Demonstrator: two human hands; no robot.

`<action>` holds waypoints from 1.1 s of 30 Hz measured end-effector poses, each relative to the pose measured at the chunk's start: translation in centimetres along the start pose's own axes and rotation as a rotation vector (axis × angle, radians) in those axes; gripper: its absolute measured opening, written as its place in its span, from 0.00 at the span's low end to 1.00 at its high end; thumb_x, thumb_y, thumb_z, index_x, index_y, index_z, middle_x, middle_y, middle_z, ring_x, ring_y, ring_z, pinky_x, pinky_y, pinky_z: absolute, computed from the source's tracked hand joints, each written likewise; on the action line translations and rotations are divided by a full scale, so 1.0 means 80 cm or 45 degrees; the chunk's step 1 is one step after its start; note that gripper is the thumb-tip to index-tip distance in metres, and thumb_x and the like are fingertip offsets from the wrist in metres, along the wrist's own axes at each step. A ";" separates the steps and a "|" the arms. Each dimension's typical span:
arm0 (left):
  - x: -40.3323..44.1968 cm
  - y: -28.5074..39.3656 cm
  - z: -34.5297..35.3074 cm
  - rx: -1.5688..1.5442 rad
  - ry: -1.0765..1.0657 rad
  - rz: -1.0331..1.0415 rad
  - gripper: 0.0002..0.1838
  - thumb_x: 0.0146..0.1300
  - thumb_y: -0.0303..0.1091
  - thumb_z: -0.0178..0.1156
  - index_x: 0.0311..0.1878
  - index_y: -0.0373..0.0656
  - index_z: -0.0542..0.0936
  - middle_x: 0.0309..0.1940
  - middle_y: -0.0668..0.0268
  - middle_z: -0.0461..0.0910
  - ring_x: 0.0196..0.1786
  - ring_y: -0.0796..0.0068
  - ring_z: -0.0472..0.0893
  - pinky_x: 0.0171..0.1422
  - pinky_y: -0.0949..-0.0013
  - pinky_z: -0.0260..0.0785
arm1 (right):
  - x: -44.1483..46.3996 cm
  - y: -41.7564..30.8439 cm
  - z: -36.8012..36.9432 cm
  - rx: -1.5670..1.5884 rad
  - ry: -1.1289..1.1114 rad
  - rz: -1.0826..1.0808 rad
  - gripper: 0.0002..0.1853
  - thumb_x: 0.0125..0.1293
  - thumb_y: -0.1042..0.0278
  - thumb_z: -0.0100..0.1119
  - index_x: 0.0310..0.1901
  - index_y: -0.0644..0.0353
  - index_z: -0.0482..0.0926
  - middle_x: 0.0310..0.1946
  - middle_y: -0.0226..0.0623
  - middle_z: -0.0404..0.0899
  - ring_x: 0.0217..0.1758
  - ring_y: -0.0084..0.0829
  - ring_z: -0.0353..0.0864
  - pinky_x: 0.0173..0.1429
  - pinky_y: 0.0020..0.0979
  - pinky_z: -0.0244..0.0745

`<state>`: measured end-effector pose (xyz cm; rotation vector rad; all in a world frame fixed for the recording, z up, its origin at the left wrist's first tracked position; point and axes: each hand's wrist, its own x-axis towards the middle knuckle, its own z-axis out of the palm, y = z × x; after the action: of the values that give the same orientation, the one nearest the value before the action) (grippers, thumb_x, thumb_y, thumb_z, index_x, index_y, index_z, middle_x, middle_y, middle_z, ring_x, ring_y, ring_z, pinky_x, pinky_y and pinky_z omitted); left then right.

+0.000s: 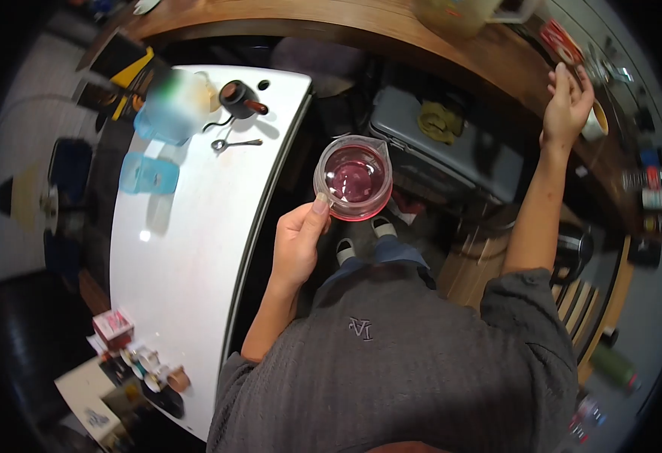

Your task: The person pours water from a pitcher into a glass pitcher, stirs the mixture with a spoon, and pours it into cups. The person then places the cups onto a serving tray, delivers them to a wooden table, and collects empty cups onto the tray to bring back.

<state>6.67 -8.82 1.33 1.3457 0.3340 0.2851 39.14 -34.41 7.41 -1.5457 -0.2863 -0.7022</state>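
"Two hands are in view, yes? Where is the left one?"

"The left hand (298,245) is just off the right edge of the white table (187,249), closed on the jug (353,180). Its thumb lies at the rim."

"And the jug itself?"

"Held in the air beside the table, above the floor. It is clear, with a spout, and looks pinkish red inside."

"What of the right hand (569,106)?"

"It is well to the right of the table, stretched out by the wooden counter (376,13). The fingers are loosely spread, fairly wide. Beyond them is a red packet (561,41), and just beside the hand is a cup (594,126). I cannot tell whether the fingertips touch the packet."

"What lies on the table?"

"At its far end, a dark pot (236,98) with a brown handle, and near that a spoon (239,143). By its left edge is a blue tub (150,174). At its near left corner is a pink box (113,326)."

"Anything between table and counter?"

"A grey cooler (489,158), to the right of the table, with a yellow-green cloth (440,122) on its lid. Two feet show below the jug, also to the table's right."
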 end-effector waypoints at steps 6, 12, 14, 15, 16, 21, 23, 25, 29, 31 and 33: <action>0.002 -0.026 0.002 0.066 -0.335 -0.092 0.24 0.74 0.45 0.50 0.23 0.41 0.69 0.21 0.76 0.64 0.27 0.86 0.59 0.32 0.76 0.51 | -0.137 0.012 -0.167 -0.392 0.272 0.171 0.28 0.63 0.64 0.67 0.60 0.65 0.68 0.42 0.37 0.80 0.40 0.23 0.78 0.47 0.22 0.72; -0.007 -0.041 0.053 0.104 -0.549 -0.180 0.23 0.75 0.44 0.47 0.24 0.43 0.69 0.22 0.73 0.65 0.28 0.82 0.60 0.36 0.73 0.53 | -0.243 0.039 -0.369 -1.713 0.572 0.640 0.46 0.57 0.41 0.63 0.71 0.56 0.56 0.66 0.59 0.54 0.70 0.55 0.54 0.73 0.53 0.50; -0.013 -0.044 0.076 0.094 -0.610 -0.174 0.23 0.75 0.44 0.47 0.23 0.43 0.69 0.22 0.73 0.65 0.28 0.81 0.60 0.36 0.73 0.53 | -0.257 0.054 -0.412 -1.749 0.596 0.882 0.49 0.56 0.40 0.63 0.73 0.55 0.52 0.69 0.58 0.52 0.72 0.55 0.53 0.73 0.56 0.48; -0.017 -0.046 0.087 0.085 -0.640 -0.166 0.23 0.75 0.44 0.47 0.23 0.43 0.68 0.22 0.73 0.64 0.28 0.81 0.60 0.37 0.72 0.54 | -0.262 0.062 -0.431 -1.750 0.611 0.889 0.49 0.56 0.40 0.63 0.73 0.55 0.52 0.69 0.58 0.52 0.72 0.55 0.53 0.73 0.56 0.48; -0.021 -0.048 0.098 0.090 -0.650 -0.164 0.23 0.75 0.44 0.47 0.23 0.43 0.68 0.22 0.73 0.64 0.28 0.81 0.60 0.37 0.72 0.54 | -0.263 0.067 -0.446 -1.718 0.553 0.887 0.49 0.57 0.39 0.62 0.74 0.55 0.51 0.71 0.56 0.50 0.73 0.55 0.51 0.73 0.55 0.48; -0.060 -0.061 0.165 0.006 -0.662 -0.130 0.23 0.75 0.44 0.46 0.21 0.45 0.66 0.21 0.72 0.61 0.29 0.78 0.60 0.40 0.69 0.55 | -0.261 0.087 -0.496 -1.751 0.227 0.793 0.48 0.61 0.33 0.53 0.74 0.56 0.52 0.73 0.50 0.51 0.75 0.55 0.50 0.74 0.56 0.46; -0.081 -0.066 0.191 0.013 -0.611 -0.144 0.24 0.75 0.45 0.46 0.21 0.45 0.65 0.21 0.72 0.61 0.29 0.77 0.60 0.40 0.69 0.55 | -0.258 0.086 -0.500 -1.798 0.252 0.757 0.46 0.60 0.33 0.55 0.74 0.51 0.55 0.72 0.50 0.53 0.75 0.53 0.51 0.73 0.56 0.48; -0.102 -0.073 0.211 0.019 -0.547 -0.155 0.24 0.75 0.45 0.46 0.21 0.45 0.64 0.20 0.72 0.61 0.29 0.76 0.60 0.39 0.69 0.55 | -0.255 0.091 -0.511 -1.754 0.299 0.702 0.46 0.59 0.33 0.56 0.74 0.48 0.56 0.72 0.48 0.54 0.74 0.52 0.51 0.72 0.55 0.49; -0.134 -0.085 0.241 -0.127 -0.452 -0.170 0.24 0.75 0.44 0.48 0.21 0.42 0.67 0.21 0.73 0.63 0.27 0.80 0.61 0.36 0.72 0.54 | -0.246 0.085 -0.522 -1.860 0.180 0.658 0.46 0.58 0.32 0.57 0.73 0.50 0.58 0.71 0.50 0.50 0.73 0.53 0.49 0.71 0.56 0.47; -0.146 -0.086 0.253 -0.156 -0.423 -0.169 0.24 0.75 0.44 0.47 0.21 0.42 0.66 0.20 0.72 0.63 0.27 0.80 0.60 0.35 0.72 0.54 | -0.240 0.086 -0.524 -1.868 0.154 0.631 0.46 0.57 0.33 0.60 0.71 0.52 0.60 0.71 0.53 0.43 0.72 0.56 0.47 0.69 0.58 0.44; -0.157 -0.084 0.258 -0.149 -0.358 -0.181 0.26 0.75 0.46 0.46 0.20 0.45 0.63 0.19 0.70 0.60 0.29 0.75 0.60 0.36 0.69 0.53 | -0.239 0.087 -0.518 -1.814 0.204 0.508 0.46 0.56 0.34 0.61 0.71 0.51 0.61 0.71 0.53 0.44 0.71 0.56 0.49 0.69 0.58 0.45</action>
<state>3.39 -33.61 -0.44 1.2209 0.1725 -0.0047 17.69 -70.84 -11.14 -2.7262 0.8228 -0.7098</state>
